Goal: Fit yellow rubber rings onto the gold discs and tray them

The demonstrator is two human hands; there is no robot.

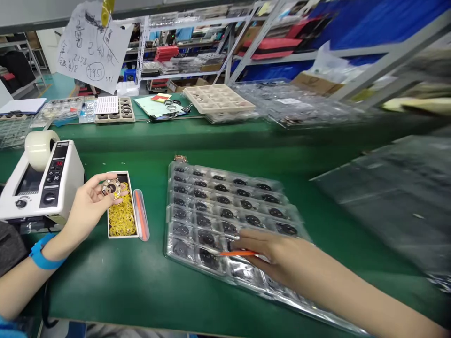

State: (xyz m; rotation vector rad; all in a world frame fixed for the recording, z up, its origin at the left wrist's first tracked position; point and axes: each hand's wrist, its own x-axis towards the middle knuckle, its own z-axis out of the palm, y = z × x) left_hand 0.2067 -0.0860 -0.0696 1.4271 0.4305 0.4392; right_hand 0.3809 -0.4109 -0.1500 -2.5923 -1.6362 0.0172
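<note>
My left hand (93, 199), with a blue band at the wrist, pinches a round metallic watch part (111, 187) above a white box (110, 230) of small yellow rings (121, 216). Over the clear compartment tray (225, 278), my right hand (268, 253) grips an orange tool (237, 253) whose thin tip points left. Round black parts (227, 213) lie in many of the tray's compartments. My right fingers hide a few compartments; whether they touch the tray cannot be made out.
A white tape dispenser (58, 180) stands at the left. Beside the ring box lies a clear case with an orange stick (141, 215). A small metallic piece (180, 158) sits behind the tray. Clear plastic trays (394, 197) are at the right. Trays and papers line the raised back ledge (141, 134).
</note>
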